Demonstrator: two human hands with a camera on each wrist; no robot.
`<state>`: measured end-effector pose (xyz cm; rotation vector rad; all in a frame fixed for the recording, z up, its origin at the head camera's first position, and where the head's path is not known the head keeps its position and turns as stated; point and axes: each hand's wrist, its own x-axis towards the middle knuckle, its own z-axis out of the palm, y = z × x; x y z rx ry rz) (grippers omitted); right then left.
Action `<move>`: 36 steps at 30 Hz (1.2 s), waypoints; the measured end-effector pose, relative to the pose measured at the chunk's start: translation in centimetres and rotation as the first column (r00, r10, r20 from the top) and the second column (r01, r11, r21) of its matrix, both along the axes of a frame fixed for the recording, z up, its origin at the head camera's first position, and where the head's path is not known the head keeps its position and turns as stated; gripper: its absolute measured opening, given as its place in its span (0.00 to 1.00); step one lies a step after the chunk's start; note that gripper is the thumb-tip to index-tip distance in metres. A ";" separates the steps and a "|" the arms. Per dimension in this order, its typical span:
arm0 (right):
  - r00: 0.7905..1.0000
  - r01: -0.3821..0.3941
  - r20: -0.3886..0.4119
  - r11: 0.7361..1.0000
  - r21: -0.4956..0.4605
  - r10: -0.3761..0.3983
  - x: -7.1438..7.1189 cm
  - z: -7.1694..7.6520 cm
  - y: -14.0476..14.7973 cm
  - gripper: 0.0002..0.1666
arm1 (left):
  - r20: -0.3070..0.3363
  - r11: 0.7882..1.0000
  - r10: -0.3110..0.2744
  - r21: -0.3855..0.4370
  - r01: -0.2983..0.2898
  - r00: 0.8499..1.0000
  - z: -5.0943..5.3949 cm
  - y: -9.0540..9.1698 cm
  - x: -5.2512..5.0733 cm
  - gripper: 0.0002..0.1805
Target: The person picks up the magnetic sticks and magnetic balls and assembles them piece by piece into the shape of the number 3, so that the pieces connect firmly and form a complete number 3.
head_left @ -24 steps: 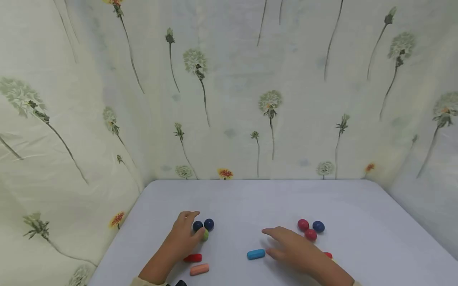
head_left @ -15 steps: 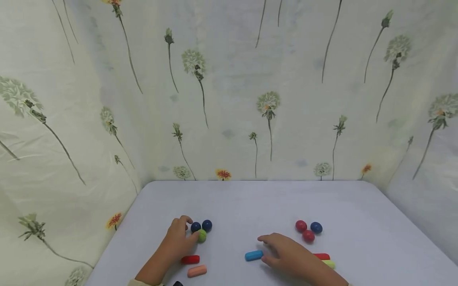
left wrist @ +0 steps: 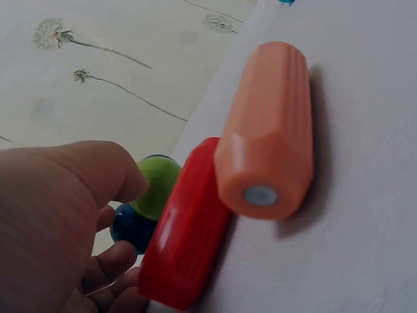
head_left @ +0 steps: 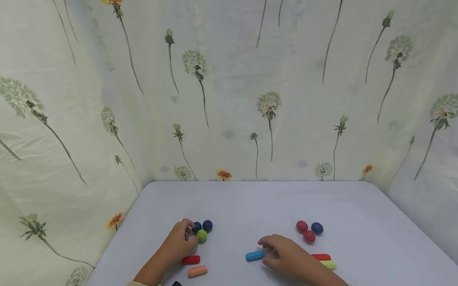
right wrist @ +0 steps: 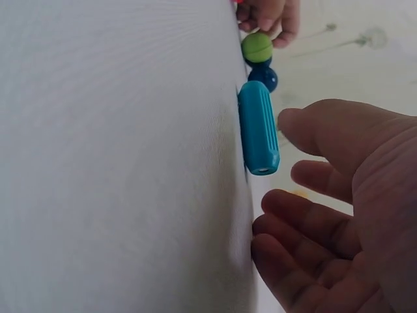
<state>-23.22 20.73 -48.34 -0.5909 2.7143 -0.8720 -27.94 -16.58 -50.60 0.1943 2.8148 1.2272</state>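
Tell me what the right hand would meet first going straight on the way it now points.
The right hand would probably meet the blue, ridged, plastic-looking stick just ahead of it. The hand's height is unclear, so it might pass above.

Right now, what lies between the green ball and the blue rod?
Head view: only bare white tabletop between the green ball and the blue rod.

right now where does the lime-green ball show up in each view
Head: lime-green ball low in the picture, slightly left of centre.
Left wrist: lime-green ball left of centre, around mid-height.
Right wrist: lime-green ball near the top, right of centre.
Shared landmark: the left hand, right by it in all three.
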 end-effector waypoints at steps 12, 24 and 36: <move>0.998 -0.037 -0.053 0.999 0.018 0.037 0.0 -0.8 0.7 0.14 | 0.026 0.998 -0.052 -0.024 0.052 0.998 -0.2 0.6 0.4 0.18; 0.999 0.036 0.025 0.999 0.006 -0.036 0.2 -1.1 -0.7 0.11 | 0.044 0.994 -0.092 -0.052 0.094 0.995 -0.3 0.1 0.9 0.19; 0.994 0.105 0.021 0.994 0.027 -0.106 -0.2 -0.8 -1.2 0.11 | -0.015 0.987 -0.124 -0.104 0.121 0.992 0.2 0.5 0.9 0.18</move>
